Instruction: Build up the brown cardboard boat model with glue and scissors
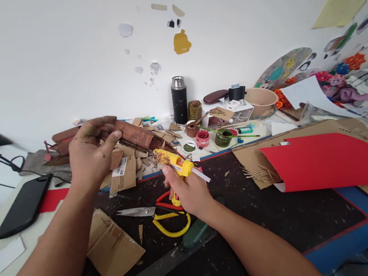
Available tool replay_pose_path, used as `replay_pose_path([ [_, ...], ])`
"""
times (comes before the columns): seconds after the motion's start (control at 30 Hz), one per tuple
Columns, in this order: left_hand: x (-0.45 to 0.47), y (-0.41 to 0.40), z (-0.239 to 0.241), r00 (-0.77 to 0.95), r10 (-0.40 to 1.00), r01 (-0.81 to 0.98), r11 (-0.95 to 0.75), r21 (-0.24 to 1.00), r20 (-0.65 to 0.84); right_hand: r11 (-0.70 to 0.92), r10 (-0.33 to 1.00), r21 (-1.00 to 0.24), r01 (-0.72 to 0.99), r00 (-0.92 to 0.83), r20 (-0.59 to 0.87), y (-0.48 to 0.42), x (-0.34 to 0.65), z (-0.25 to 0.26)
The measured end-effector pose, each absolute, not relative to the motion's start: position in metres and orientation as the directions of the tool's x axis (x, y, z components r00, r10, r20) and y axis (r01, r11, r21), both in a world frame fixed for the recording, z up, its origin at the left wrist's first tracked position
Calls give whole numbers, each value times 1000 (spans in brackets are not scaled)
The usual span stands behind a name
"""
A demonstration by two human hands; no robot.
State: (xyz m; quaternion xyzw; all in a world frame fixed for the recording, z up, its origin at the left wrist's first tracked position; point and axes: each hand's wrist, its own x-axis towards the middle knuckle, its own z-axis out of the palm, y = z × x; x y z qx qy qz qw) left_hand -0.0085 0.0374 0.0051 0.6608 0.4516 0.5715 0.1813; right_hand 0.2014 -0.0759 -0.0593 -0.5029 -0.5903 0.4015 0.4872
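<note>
My left hand [91, 148] grips one end of a brown-painted cardboard piece [138, 134], its thumb and fingers closed on it, and holds it above the cardboard scraps. In my right hand [192, 194] is a yellow hot glue gun [177, 163]. A white glue stick [201, 175] pokes out of the gun's back end, and brown smears cover its nozzle end. The nozzle points up and left, close to the lower right part of the brown piece; whether they touch, I cannot tell. Scissors with yellow and red handles [173, 232] lie below my right hand.
A green-handled utility knife [194, 234], a clear ruler [161, 266] and a cardboard sheet [115, 245] lie on the dark mat. Behind stand a black thermos [180, 101] and paint jars [223, 138]. Red paper [333, 162] lies right, a phone [23, 207] left.
</note>
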Motion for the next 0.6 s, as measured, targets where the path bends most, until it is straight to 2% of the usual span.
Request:
replay_pose_path([
  [0.23,-12,45,0,-73,729,391,-607,692,681,166,986,-958,232,-18,166,-75,202,-58],
  [0.6,-10,40,2,-59,673,371,-670,642,737,108,994,-973,205,-22,106,-74,202,-57],
])
